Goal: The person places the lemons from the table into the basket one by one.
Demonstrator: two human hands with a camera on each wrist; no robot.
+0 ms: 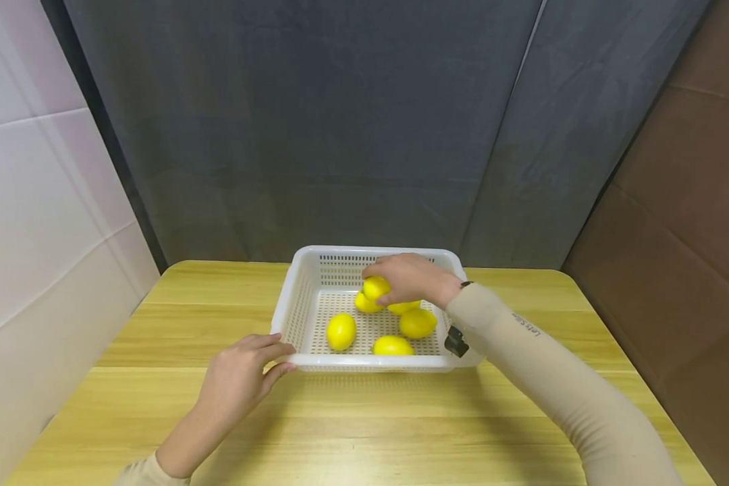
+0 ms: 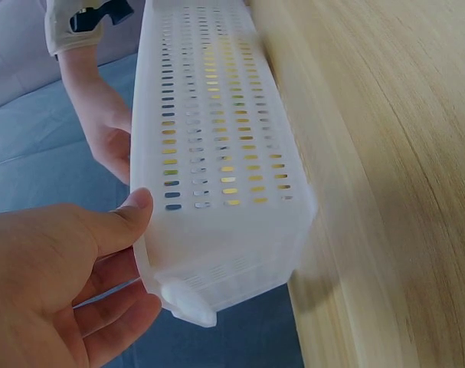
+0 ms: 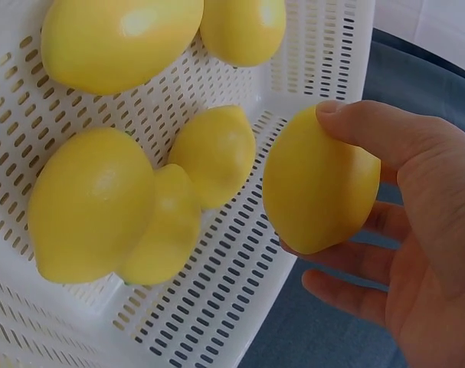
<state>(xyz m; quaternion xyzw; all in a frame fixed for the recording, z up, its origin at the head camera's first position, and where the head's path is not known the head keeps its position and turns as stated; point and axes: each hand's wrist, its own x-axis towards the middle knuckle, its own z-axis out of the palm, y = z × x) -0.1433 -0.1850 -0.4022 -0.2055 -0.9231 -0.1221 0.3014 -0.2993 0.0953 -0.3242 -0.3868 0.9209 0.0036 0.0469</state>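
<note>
A white perforated plastic basket [image 1: 300, 297] stands on the wooden table with several yellow lemons inside. My right hand [image 1: 410, 275] reaches over its back right part and grips one lemon [image 3: 320, 180] between thumb and fingers, above the others. In the right wrist view a large lemon [image 3: 90, 203] and a smaller lemon [image 3: 215, 156] lie in the basket to the left of that hand. At the front left corner my left hand [image 1: 239, 371] pinches the basket rim, thumb on the near side and fingers curled over the edge, as the left wrist view shows.
The wooden table [image 1: 352, 432] extends in front of the basket and to both sides. A dark grey curtain [image 1: 340, 135] hangs behind it, a white panel [image 1: 42, 202] stands at left and a brown panel [image 1: 692, 223] at right.
</note>
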